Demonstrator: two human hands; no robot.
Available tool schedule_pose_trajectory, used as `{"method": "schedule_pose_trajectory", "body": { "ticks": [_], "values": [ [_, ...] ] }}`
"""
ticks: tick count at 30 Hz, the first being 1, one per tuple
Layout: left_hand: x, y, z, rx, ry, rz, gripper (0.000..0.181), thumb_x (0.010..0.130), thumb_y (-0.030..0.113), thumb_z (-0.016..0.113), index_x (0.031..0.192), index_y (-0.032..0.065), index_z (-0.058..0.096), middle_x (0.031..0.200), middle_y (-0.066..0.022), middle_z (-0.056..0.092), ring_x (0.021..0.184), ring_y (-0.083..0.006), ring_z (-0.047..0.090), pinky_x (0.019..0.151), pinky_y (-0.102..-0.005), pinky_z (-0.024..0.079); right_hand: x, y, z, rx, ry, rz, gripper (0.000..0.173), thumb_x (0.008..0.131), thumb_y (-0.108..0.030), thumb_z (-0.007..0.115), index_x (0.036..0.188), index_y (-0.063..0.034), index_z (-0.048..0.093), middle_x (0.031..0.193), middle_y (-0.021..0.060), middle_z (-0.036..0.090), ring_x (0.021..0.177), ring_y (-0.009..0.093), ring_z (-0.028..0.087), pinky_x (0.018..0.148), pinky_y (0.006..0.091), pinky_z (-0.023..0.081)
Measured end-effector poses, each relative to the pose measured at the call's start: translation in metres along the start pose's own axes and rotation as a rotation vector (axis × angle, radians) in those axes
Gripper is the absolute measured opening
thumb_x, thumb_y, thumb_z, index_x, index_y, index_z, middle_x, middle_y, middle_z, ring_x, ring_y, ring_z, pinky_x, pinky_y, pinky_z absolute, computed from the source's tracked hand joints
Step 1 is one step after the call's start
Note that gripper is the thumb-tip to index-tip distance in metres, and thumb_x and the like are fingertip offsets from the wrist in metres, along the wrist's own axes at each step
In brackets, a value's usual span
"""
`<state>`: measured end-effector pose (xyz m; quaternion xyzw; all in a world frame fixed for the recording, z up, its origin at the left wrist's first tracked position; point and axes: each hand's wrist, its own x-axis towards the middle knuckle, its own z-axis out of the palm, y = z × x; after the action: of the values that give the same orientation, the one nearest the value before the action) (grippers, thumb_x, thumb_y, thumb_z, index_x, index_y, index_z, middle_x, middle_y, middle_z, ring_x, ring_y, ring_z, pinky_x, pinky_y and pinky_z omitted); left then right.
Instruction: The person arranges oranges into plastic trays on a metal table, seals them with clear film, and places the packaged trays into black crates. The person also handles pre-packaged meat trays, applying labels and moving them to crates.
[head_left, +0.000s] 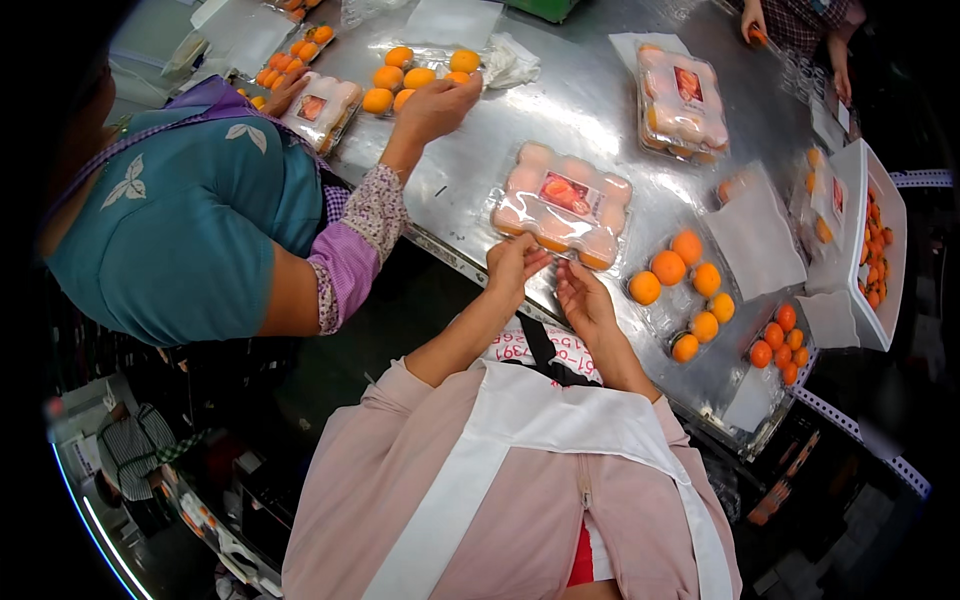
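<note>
Directly before me a clear plastic clamshell pack (561, 196) of orange fruits lies on the metal table, its lid down. White-pink padding shows beneath the lid, and a printed label sits in the middle. My left hand (514, 266) pinches the pack's near rim, thumb on top. Just to its right, my right hand (585, 300) has its fingertips at the same rim, partly under it. An open clear tray (671, 304) with several loose orange fruits stands right of my hands.
On the metal table (457, 199) are another closed pack (682, 101) and white sheets (759, 238). At right stand smaller fruits (778, 345) and a white foam box (889, 315). A co-worker's arm (360, 240) reaches over trays at left; another person's hand (752, 19) is at the far right.
</note>
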<state>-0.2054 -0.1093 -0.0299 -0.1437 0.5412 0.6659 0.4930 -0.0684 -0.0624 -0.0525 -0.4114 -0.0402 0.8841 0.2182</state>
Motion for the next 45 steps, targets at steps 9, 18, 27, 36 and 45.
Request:
{"method": "schedule_pose_trajectory", "body": {
  "ticks": [9, 18, 27, 36, 45],
  "values": [
    [0.006, -0.009, -0.011, 0.044, 0.004, -0.038, 0.012, 0.08, 0.009, 0.058, 0.085, -0.0009, 0.053, 0.081, -0.0101, 0.056, 0.073, -0.0215, 0.06, 0.072, -0.0308, 0.054, -0.002, 0.01, 0.015, 0.023, 0.163, -0.036, 0.018, 0.08, -0.014, 0.066, 0.095, -0.008, 0.059, 0.082, 0.0007, 0.061, 0.073, 0.009, 0.057, 0.054, 0.0184, 0.042],
    [0.026, -0.039, -0.034, 0.06, -0.099, -0.221, 0.016, 0.083, 0.01, 0.055, 0.096, 0.0007, 0.052, 0.091, -0.0105, 0.057, 0.087, -0.0217, 0.059, 0.082, -0.0336, 0.051, 0.008, 0.022, 0.004, -0.002, 0.297, -0.108, 0.014, 0.08, -0.011, 0.064, 0.091, -0.0033, 0.059, 0.08, 0.0026, 0.061, 0.067, 0.009, 0.058, 0.046, 0.0173, 0.037],
    [-0.007, -0.013, -0.018, 0.056, -0.13, -0.206, 0.02, 0.082, 0.012, 0.057, 0.099, 0.0014, 0.054, 0.097, -0.01, 0.058, 0.089, -0.0201, 0.059, 0.08, -0.0323, 0.051, -0.009, 0.02, 0.018, 0.149, 0.25, -0.133, 0.029, 0.088, -0.02, 0.051, 0.112, -0.0026, 0.05, 0.108, 0.0106, 0.058, 0.095, 0.022, 0.058, 0.08, 0.0362, 0.049],
    [-0.058, -0.006, -0.029, -0.104, -0.005, -0.066, 0.024, 0.082, 0.014, 0.059, 0.102, 0.0021, 0.056, 0.103, -0.0094, 0.06, 0.09, -0.0185, 0.06, 0.078, -0.0311, 0.051, -0.054, -0.035, -0.043, 0.026, 0.054, 0.063, 0.046, 0.084, -0.033, 0.056, 0.122, -0.0085, 0.045, 0.122, 0.0105, 0.051, 0.114, 0.027, 0.047, 0.097, 0.0459, 0.038],
    [-0.093, -0.011, -0.019, 0.075, -0.002, -0.25, 0.015, 0.074, 0.012, 0.062, 0.081, -0.0008, 0.06, 0.074, -0.009, 0.061, 0.064, -0.0135, 0.059, 0.063, -0.0257, 0.05, -0.02, -0.072, -0.024, -0.434, 0.08, 0.261, 0.05, 0.084, -0.029, 0.06, 0.122, -0.0013, 0.045, 0.117, 0.01, 0.054, 0.105, 0.022, 0.054, 0.089, 0.0359, 0.045]
  ]
}}
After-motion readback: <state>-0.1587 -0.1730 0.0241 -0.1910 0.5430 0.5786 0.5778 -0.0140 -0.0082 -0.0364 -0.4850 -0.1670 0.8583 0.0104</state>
